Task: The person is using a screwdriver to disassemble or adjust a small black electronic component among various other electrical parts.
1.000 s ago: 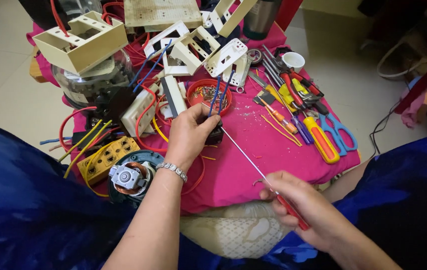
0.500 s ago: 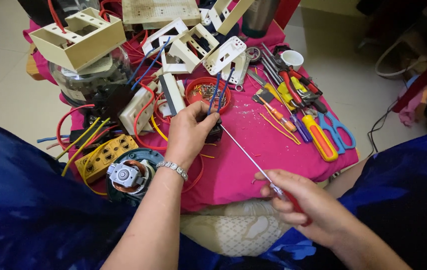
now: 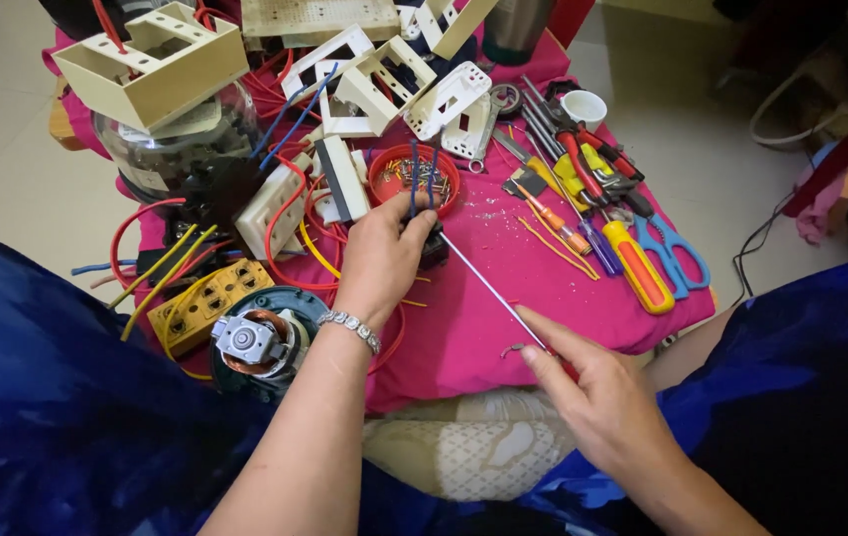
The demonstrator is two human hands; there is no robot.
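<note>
Red bowl [image 3: 414, 177] just above the left hand [image 3: 379, 260] — small screws and bits inside. That grip pinches a small black part [image 3: 432, 245]; right hand [image 3: 597, 397] wraps a long screwdriver [image 3: 491, 290], tip touching it — pink-clothed desk [image 3: 503, 328], tiled floor [image 3: 7, 179].

Bowl [image 3: 414, 177] behind left hand [image 3: 380, 260] — scissors [image 3: 677, 260] right, motor [image 3: 257, 340] left.
</note>
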